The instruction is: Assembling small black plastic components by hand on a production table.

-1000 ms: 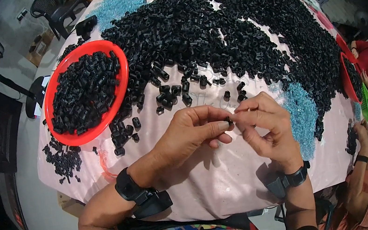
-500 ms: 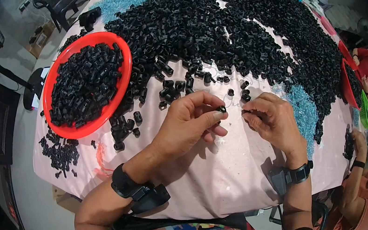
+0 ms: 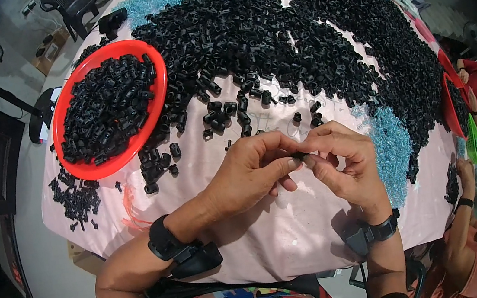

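Over the near middle of the table my two hands meet at the fingertips. Thumb and fingers of my left hand (image 3: 253, 168) are pinched on a small black plastic part (image 3: 298, 156), mostly covered by the fingertips. My right hand (image 3: 347, 161) presses its thumb and forefinger against the same spot; whether it grips that part or another tiny piece is hidden. Beyond the hands, several loose black plastic parts (image 3: 220, 115) lie scattered. Right of my right hand is a heap of clear bluish small pieces (image 3: 392, 149).
A red basin (image 3: 162, 77) full of black parts stands at left, with small black pins (image 3: 75, 199) before it. A large black heap (image 3: 270, 28) covers the far table. At right, a co-worker's arm (image 3: 467, 190) reaches in near a red basin and a green basket (image 3: 473, 143).
My right hand has moved left and my left hand slightly right, so their fingertips now touch. The black part in my left hand, visible before, is now mostly covered.
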Action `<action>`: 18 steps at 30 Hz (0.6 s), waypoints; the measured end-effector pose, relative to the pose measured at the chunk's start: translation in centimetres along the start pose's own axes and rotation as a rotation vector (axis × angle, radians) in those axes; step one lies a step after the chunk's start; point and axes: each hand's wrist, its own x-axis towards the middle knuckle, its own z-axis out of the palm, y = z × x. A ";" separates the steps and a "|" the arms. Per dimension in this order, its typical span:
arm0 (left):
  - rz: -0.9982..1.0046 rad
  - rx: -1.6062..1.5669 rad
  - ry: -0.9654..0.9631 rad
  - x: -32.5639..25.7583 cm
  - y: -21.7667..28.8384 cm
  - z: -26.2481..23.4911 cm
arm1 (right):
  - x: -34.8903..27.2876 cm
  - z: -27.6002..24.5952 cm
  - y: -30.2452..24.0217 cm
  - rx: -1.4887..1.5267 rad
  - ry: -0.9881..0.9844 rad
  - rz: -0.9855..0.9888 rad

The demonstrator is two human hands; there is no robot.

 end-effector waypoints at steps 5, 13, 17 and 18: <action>-0.005 -0.049 0.037 -0.3 0.0 0.2 | 0.0 0.3 0.7 -0.002 0.041 -0.024; 0.029 -0.050 0.046 0.0 -0.2 -0.1 | 0.0 0.5 1.1 0.054 0.066 -0.044; 0.032 -0.007 0.058 -0.2 0.0 -0.1 | 0.0 0.3 0.9 0.028 0.053 0.015; 0.023 0.007 0.066 -0.2 0.0 -0.1 | 0.0 0.3 0.9 0.013 0.047 0.020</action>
